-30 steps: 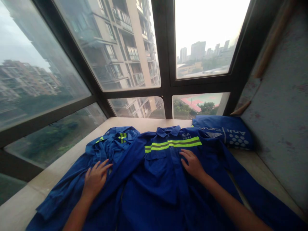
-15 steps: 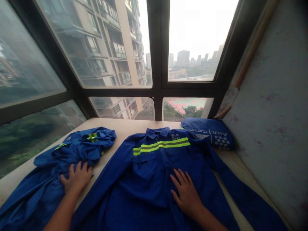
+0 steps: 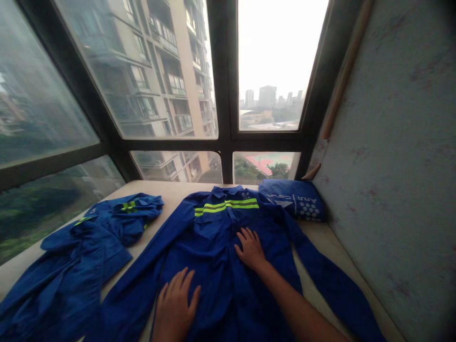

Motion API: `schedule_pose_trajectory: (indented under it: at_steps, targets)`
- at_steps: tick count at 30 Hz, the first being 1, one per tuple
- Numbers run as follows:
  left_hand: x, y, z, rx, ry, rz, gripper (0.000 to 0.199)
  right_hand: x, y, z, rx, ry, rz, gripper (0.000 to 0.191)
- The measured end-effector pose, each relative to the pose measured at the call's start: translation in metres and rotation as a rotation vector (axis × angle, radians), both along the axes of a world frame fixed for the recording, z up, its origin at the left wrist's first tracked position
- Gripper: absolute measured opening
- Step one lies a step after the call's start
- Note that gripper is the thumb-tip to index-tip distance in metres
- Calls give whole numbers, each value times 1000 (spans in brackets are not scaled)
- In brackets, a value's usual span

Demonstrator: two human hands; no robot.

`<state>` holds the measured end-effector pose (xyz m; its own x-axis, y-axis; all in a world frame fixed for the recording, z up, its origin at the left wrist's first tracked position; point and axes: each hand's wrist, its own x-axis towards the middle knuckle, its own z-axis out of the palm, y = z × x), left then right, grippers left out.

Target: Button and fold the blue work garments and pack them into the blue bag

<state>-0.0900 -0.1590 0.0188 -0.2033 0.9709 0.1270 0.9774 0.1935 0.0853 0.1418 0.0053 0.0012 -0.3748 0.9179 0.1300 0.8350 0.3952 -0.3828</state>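
Observation:
A blue work shirt (image 3: 210,247) with a yellow-green reflective stripe across its chest lies spread front side up, collar toward the window and both sleeves stretched out. My right hand (image 3: 250,248) rests on the shirt front below the stripe, fingers spread. Lower down, my left hand (image 3: 177,299) is over the shirt's left side with fingers extended, holding nothing. To the left lies a second blue work garment (image 3: 81,256), crumpled, with small reflective patches; neither hand touches it.
The pale ledge (image 3: 178,189) runs beneath the window frame (image 3: 224,142). A folded blue cloth item with white lettering (image 3: 292,199) sits at the back right, against the patterned wall (image 3: 377,190). Windows close off the left side.
My left hand has left the crumpled garment and moved right onto the shirt's lower left side. My right hand has shifted slightly up the shirt front. The view has turned a little.

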Motion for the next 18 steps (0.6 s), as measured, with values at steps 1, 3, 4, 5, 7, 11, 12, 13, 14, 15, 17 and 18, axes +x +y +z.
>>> schedule_pose_trajectory:
  at_steps: [1, 3, 4, 5, 7, 11, 12, 13, 14, 15, 17, 18]
  targets:
    - [19, -6, -9, -36, 17, 7, 54, 1, 0, 3, -7, 14, 2, 48]
    - [40, -16, -25, -67, 63, 27, 57, 10, -8, 8, -7, 48, 20, 47]
    - [42, -19, -31, -71, 83, 24, 58, 18, -16, 10, -2, 63, 29, 48]
    - [39, -22, -35, -74, 97, 15, 58, 29, -27, 12, 3, 72, 32, 49]
    - [24, -23, -38, -85, 107, -14, 58, 57, -58, 13, 8, 79, 23, 50]
    - [-11, -16, -34, -90, 107, -46, 57, 129, -139, 3, 0, 106, 10, 50]
    - [-17, -12, -32, -89, 105, -49, 56, 146, -159, -2, 1, 114, 36, 49]
    - [-22, -7, -30, -86, 106, -46, 55, 161, -176, -8, 5, 119, 60, 49]
    - [-25, -1, -28, -80, 109, -40, 54, 174, -192, -14, 13, 124, 69, 49]
    - [-28, 5, -25, -71, 116, -31, 53, 184, -204, -20, 25, 133, 64, 49]
    - [-28, 17, -20, -44, 141, -14, 50, 193, -221, -35, 51, 162, 15, 45]
    - [-27, 22, -16, -30, 157, -10, 49, 193, -225, -41, 57, 184, -12, 42]
